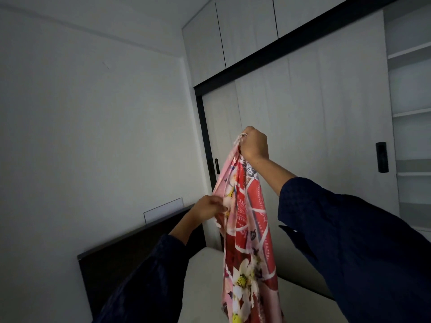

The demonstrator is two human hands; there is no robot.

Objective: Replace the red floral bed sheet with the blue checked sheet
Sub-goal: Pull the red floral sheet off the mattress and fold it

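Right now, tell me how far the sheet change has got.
Done: the red floral sheet is lifted off, and the visible mattress corner is bare. In hand: the right hand grips its top, and the left hand pinches an edge lower down. Left: the blue checked sheet, not in view, has yet to go on.

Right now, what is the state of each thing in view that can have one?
red floral sheet: held up, hanging bunched.
right hand: raised, fingers gripping the sheet's top.
left hand: lower, fingers pinching the sheet's edge.
mattress: bare where visible.
wardrobe sliding doors: closed.
upper cabinet doors: closed.
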